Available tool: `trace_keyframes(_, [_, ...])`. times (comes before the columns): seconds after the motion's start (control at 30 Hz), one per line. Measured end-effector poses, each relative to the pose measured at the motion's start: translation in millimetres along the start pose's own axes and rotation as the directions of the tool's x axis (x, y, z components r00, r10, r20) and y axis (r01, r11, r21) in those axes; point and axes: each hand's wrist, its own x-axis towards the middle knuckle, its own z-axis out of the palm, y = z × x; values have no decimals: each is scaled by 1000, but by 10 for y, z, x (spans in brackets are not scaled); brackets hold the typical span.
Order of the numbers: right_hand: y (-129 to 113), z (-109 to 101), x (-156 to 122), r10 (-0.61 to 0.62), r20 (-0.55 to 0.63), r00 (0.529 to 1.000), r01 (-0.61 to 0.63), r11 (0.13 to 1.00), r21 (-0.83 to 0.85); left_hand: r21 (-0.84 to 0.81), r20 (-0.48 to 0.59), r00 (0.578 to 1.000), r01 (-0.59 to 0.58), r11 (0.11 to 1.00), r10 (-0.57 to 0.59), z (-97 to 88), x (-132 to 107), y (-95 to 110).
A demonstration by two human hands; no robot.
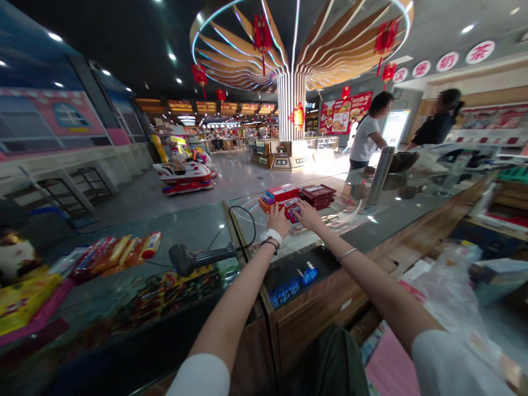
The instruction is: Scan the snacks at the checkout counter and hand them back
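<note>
On the glass counter, my left hand [278,222] rests against a group of red and orange snack packets, its fingers bent over the near edge of them. My right hand [307,215] is close beside it, with its fingertips closed on a small red and purple packet [292,212]. Just behind the hands lies a stack of red boxed packs [282,192]. To its right is a pile of flat dark red packets [317,194]. The undersides of my fingers are hidden, and the print on the packs is too small to read.
A black handheld barcode scanner [198,258] lies left of my forearm, its cable looping over the counter. Further left is a row of snack packets [117,254]. A blue object [310,274] sits on the near ledge. Two people stand beyond the counter at the right.
</note>
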Motion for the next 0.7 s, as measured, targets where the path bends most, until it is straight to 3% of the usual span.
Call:
trace_keyframes(0.17, [-308,-73,-28,-86,-29,996,87,996,19,87,-21,996,-89,992,91,-333,-175,-17])
trace_keyframes(0.33, [-804,-107,-75,-203,-28,979,204,977,63,129,-61,990,-120,984,129,-725,-440,-125])
trace_keyframes(0.7, [-1895,125,-219,-401,31,916,386,897,215,258,-159,987,16,966,26,-1503,-1295,-870])
